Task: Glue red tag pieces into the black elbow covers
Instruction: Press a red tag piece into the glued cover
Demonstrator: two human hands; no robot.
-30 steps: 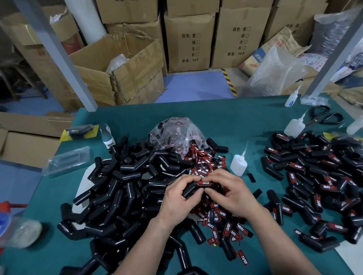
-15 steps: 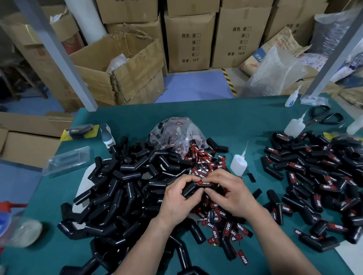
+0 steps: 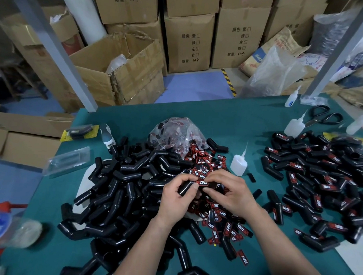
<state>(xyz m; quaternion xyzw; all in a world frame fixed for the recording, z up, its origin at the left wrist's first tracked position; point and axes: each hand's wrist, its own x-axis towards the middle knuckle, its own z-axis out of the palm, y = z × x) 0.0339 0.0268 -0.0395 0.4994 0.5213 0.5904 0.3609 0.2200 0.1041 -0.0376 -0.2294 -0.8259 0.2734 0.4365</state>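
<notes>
Glue bottle [image 3: 239, 164] upright just right of frame centre; loose red tags [image 3: 224, 221] and black covers [image 3: 119, 188] heaped under both hands. Left hand [image 3: 176, 198] grips one elbow cover [image 3: 185, 187] at centre, long axis running lower left to upper right; right hand [image 3: 230, 194] fingers pinch a red tag [image 3: 202, 182] at its upper end. Green worktop [image 3: 230, 119] — cartons [image 3: 187, 41] stacked behind.
</notes>
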